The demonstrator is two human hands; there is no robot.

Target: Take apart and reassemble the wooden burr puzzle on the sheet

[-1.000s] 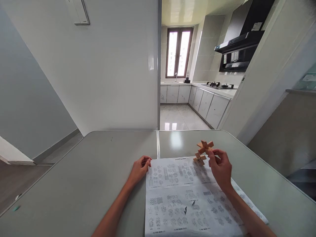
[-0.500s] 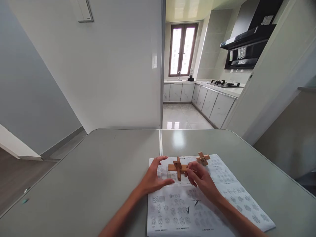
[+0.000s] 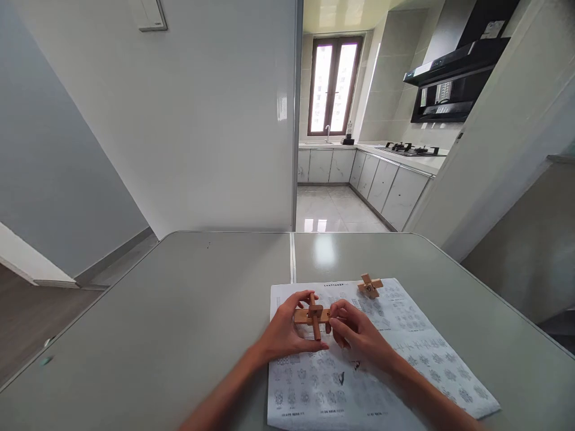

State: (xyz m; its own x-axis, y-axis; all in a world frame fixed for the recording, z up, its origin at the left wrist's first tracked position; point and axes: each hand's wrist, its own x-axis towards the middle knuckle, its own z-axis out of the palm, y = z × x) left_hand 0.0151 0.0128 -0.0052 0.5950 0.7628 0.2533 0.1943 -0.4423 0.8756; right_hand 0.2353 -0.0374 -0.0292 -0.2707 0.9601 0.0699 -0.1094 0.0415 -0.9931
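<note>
Left hand: fingers curved, partly open, spanning a wooden assembly – thumb at the near end of its crossing bar, fingertips at the far end, hold taken between them. Right hand: fingers drawn together in a pinch at the right end of the assembly's long bar. Assembly located above the left half of a printed sheet; whether it touches the paper cannot be told. Second wooden piece, cross-shaped, rests near the sheet's far edge, beyond the right hand – untouched. Sheet lies on the grey-green worktop. Beyond: kitchen window, gas hob.
</note>
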